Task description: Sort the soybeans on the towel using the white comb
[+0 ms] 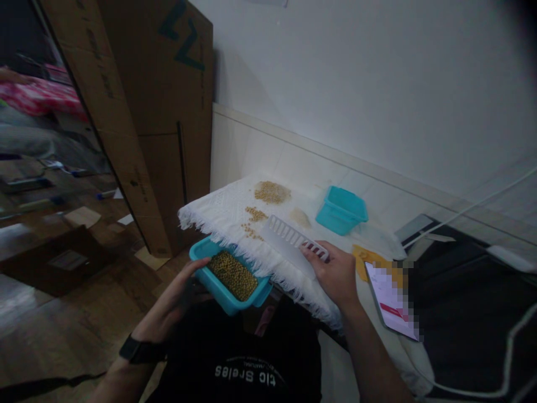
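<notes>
My left hand [184, 288] grips the left end of a turquoise plastic container [224, 299], thumb over its rim. Greenish-yellow beans [232, 274] fill much of it, and it sits at the front edge of the table, just below the cloth's fringe. In my right hand [331, 268] is a flat white plastic piece with a row of slots [279, 238], held by its slotted side; its exact kind is unclear. It rests on or just above the white cloth [222, 204], beside scattered yellow beans [254, 229]. A larger bean pile [271, 192] lies behind.
A second turquoise container [342, 210] stands at the back of the table, near a small pale heap [299, 217]. To the right are a yellow packet [361, 260], a phone-like screen [388, 296] and a white cable [470, 204]. A tall cardboard box [168, 112] stands left.
</notes>
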{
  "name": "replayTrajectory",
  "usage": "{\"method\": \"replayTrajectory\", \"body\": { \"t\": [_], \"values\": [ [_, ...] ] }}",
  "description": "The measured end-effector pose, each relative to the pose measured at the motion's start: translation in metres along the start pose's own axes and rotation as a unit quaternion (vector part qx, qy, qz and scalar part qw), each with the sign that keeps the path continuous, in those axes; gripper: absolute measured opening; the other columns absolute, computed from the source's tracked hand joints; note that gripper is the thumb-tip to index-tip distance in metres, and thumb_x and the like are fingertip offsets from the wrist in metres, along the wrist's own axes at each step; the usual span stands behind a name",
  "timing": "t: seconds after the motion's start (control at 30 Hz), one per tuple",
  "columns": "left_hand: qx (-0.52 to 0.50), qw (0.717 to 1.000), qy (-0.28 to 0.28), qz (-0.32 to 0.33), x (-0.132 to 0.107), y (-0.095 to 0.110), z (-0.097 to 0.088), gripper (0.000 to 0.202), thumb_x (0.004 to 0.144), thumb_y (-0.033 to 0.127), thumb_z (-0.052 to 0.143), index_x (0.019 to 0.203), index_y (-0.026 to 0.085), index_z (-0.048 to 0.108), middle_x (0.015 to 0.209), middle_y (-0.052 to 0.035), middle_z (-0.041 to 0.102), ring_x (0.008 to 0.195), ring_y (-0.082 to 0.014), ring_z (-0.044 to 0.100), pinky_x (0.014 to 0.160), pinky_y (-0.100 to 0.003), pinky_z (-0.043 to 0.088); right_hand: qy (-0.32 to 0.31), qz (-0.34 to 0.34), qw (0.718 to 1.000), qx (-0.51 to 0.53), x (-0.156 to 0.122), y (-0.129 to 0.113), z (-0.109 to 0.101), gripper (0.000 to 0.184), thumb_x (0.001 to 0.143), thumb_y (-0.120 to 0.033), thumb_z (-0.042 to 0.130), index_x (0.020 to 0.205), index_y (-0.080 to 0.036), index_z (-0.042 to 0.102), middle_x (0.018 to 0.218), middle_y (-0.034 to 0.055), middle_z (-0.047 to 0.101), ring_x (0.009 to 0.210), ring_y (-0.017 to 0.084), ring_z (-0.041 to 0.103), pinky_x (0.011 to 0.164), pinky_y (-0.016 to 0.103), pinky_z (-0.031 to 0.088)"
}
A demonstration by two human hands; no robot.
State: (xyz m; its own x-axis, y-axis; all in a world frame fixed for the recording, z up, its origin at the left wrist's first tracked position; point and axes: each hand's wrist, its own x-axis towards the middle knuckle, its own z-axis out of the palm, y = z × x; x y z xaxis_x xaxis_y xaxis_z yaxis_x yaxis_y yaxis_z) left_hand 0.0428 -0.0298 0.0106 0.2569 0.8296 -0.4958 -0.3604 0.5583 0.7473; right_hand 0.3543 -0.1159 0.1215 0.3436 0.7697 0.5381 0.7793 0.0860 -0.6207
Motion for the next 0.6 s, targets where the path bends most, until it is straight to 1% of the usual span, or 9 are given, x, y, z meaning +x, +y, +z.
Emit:
{"method": "replayTrajectory", "body": {
  "t": [0.07, 0.13, 0.27, 0.47, 0.6],
  "values": [
    [-0.001, 1.000, -0.002, 0.000, 0.000, 0.000, 0.000, 0.060, 0.074, 0.046, 0.095, 0.126, 0.023, 0.076, 0.097, -0.0080, 0.082, 0.081, -0.0295, 0.080, 0.075, -0.044, 0.068, 0.000, -0.001, 1.000, 0.004, 0.000, 0.000, -0.001, 0.029, 0.087, -0.046, 0.072, 0.082, -0.020, 0.083, 0.065, 0.0024, 0.075, 0.055, 0.019, 0.064, 0.056, 0.028, 0.049],
    [0.001, 1.000, -0.006, 0.001, 0.000, 0.000, -0.001, 0.059, 0.075, 0.046, 0.094, 0.127, 0.025, 0.075, 0.096, -0.0066, 0.082, 0.080, -0.0288, 0.080, 0.076, -0.045, 0.069, 0.002, -0.002, 1.000, 0.007, 0.000, 0.001, -0.001, 0.028, 0.087, -0.045, 0.072, 0.082, -0.020, 0.083, 0.065, 0.0021, 0.074, 0.055, 0.019, 0.064, 0.057, 0.028, 0.050],
    [0.001, 1.000, -0.009, 0.011, 0.000, -0.001, -0.002, 0.058, 0.078, 0.044, 0.093, 0.130, 0.026, 0.075, 0.092, -0.0044, 0.080, 0.081, -0.0280, 0.079, 0.074, -0.043, 0.069, -0.006, -0.001, 1.000, 0.006, 0.000, 0.000, -0.001, 0.028, 0.086, -0.044, 0.071, 0.081, -0.020, 0.083, 0.064, 0.0017, 0.073, 0.054, 0.018, 0.062, 0.055, 0.028, 0.047],
    [0.003, 1.000, -0.004, 0.000, -0.001, 0.000, 0.000, 0.058, 0.078, 0.045, 0.093, 0.129, 0.025, 0.074, 0.095, -0.0064, 0.081, 0.080, -0.0286, 0.079, 0.075, -0.044, 0.069, -0.023, 0.000, 1.000, 0.012, 0.002, -0.008, 0.002, 0.029, 0.087, -0.045, 0.071, 0.080, -0.020, 0.082, 0.065, 0.0020, 0.073, 0.055, 0.018, 0.062, 0.054, 0.027, 0.046],
    [0.000, 1.000, -0.005, 0.006, -0.002, 0.000, 0.002, 0.057, 0.080, 0.042, 0.092, 0.131, 0.026, 0.073, 0.102, -0.0082, 0.081, 0.083, -0.0290, 0.079, 0.074, -0.045, 0.070, -0.028, -0.004, 1.000, 0.009, 0.003, -0.012, 0.003, 0.028, 0.087, -0.044, 0.071, 0.081, -0.019, 0.082, 0.065, 0.0020, 0.073, 0.055, 0.018, 0.062, 0.055, 0.027, 0.046]
  ]
}}
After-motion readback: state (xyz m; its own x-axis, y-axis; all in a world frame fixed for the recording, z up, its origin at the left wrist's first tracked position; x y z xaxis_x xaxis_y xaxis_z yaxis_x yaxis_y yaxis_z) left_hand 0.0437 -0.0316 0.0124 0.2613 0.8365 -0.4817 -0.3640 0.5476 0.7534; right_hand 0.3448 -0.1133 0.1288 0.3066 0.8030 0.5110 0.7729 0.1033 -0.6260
